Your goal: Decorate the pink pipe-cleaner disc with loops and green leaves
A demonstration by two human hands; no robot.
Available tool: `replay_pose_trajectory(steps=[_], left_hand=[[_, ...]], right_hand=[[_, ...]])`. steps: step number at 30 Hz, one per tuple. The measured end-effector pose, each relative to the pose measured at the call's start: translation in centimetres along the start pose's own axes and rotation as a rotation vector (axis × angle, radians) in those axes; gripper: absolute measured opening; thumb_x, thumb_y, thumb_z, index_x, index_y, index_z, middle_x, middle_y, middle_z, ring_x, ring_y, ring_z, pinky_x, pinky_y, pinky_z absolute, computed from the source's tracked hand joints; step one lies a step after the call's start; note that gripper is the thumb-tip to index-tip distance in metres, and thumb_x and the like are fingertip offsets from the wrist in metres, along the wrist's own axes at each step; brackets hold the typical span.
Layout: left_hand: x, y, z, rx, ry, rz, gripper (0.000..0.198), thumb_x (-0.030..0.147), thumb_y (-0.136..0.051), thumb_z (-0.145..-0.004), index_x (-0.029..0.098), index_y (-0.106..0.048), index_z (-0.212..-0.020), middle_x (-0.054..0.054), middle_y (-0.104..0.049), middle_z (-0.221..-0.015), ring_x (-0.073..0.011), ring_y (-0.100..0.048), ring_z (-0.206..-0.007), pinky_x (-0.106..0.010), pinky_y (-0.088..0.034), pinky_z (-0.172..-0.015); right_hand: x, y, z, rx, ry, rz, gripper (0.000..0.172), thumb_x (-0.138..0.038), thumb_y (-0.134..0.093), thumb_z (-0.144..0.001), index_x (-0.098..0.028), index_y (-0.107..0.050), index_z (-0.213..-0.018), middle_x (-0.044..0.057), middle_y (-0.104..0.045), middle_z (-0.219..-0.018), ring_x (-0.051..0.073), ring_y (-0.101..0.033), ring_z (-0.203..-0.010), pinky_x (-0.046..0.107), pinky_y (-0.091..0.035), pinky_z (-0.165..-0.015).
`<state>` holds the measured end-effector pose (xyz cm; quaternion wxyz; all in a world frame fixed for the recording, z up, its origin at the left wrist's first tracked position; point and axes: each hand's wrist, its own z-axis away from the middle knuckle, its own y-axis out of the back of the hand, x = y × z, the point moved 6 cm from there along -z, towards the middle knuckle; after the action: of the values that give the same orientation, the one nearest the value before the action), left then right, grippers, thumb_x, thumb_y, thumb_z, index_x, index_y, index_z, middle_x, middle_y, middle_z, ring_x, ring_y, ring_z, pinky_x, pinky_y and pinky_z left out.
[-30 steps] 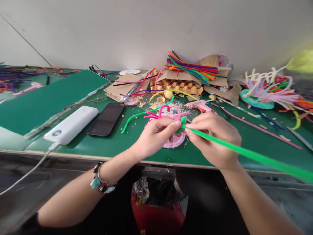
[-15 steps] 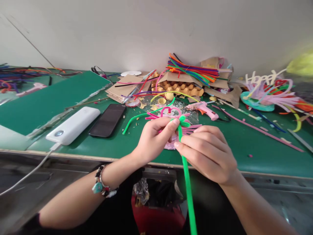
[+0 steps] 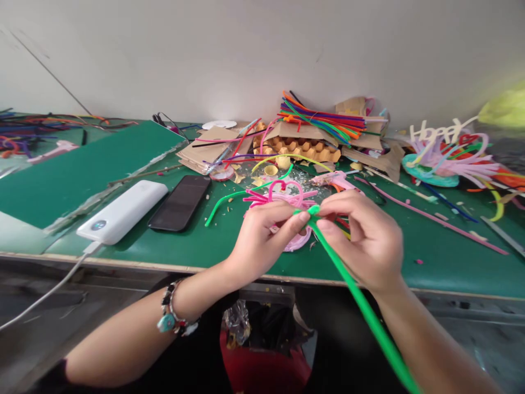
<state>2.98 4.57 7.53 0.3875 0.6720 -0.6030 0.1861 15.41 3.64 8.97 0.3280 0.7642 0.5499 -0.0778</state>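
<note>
Both hands meet over the front edge of the green table [image 3: 213, 246]. My left hand [image 3: 262, 235] pinches the curled tip of a green pipe cleaner [image 3: 356, 295]. My right hand [image 3: 365, 241] grips the same pipe cleaner just behind that tip, and its long tail runs down to the lower right past my forearm. Behind my fingers lies a pink pipe-cleaner craft [image 3: 283, 197] on a round pink base, partly hidden by both hands.
A white power bank [image 3: 123, 210] with its cable and a black phone [image 3: 180, 201] lie to the left. A pink glue gun [image 3: 336, 178], cardboard scraps, an egg tray [image 3: 297, 146] and a bundle of coloured pipe cleaners [image 3: 324, 117] crowd the back. More pipe-cleaner crafts [image 3: 451, 153] sit right.
The green pipe cleaner's tail swung from far right to straight down, then back toward the lower right. My right hand dropped and rose again near the tip.
</note>
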Motion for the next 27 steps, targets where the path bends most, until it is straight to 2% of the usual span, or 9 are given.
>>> replay_pose_trajectory(steps=[3, 10, 14, 21, 27], left_hand=[[0.2, 0.0, 0.1, -0.001, -0.084, -0.067, 0.028, 0.017, -0.05, -0.083, 0.014, -0.053, -0.055, 0.004, -0.047, -0.048, -0.007, -0.044, -0.049, -0.017, -0.035, -0.05], [0.1, 0.1, 0.1, 0.011, -0.111, -0.102, 0.029, 0.014, -0.049, -0.083, 0.014, -0.051, -0.054, 0.004, -0.045, -0.047, -0.0066, -0.043, -0.049, -0.017, -0.034, -0.05], [0.1, 0.0, 0.1, 0.018, -0.107, -0.089, 0.032, 0.017, -0.048, -0.084, 0.015, -0.047, -0.052, 0.004, -0.043, -0.047, -0.0066, -0.041, -0.047, -0.017, -0.032, -0.048], [0.1, -0.1, 0.1, -0.002, -0.063, -0.052, 0.035, 0.019, -0.046, -0.085, 0.015, -0.045, -0.05, 0.004, -0.042, -0.046, -0.0069, -0.04, -0.046, -0.018, -0.032, -0.047], [0.3, 0.0, 0.0, 0.0, -0.033, 0.007, 0.036, 0.017, -0.045, -0.085, 0.016, -0.043, -0.049, 0.004, -0.044, -0.047, -0.007, -0.041, -0.047, -0.018, -0.034, -0.048]], right_hand=[[0.1, -0.3, -0.2, -0.08, 0.008, 0.047, 0.007, -0.015, -0.058, -0.075, -0.02, -0.055, -0.078, 0.001, -0.06, -0.074, 0.014, -0.057, -0.07, 0.027, -0.048, -0.061], [-0.2, -0.4, -0.4, -0.078, -0.018, 0.067, 0.01, -0.01, -0.055, -0.076, -0.02, -0.056, -0.075, 0.001, -0.061, -0.072, 0.013, -0.058, -0.068, 0.026, -0.048, -0.061], [0.4, -0.6, -0.2, -0.045, -0.166, -0.076, 0.009, -0.01, -0.054, -0.075, -0.019, -0.054, -0.073, -0.001, -0.057, -0.069, 0.01, -0.055, -0.064, 0.023, -0.047, -0.057], [1.4, -1.3, 0.1, -0.079, -0.364, -0.341, 0.01, -0.011, -0.051, -0.074, -0.019, -0.051, -0.069, -0.002, -0.051, -0.066, 0.008, -0.05, -0.057, 0.019, -0.044, -0.049], [1.9, -1.7, 0.2, -0.091, -0.429, -0.49, 0.008, -0.015, -0.051, -0.076, -0.019, -0.052, -0.069, -0.002, -0.052, -0.07, 0.008, -0.051, -0.06, 0.02, -0.046, -0.052]])
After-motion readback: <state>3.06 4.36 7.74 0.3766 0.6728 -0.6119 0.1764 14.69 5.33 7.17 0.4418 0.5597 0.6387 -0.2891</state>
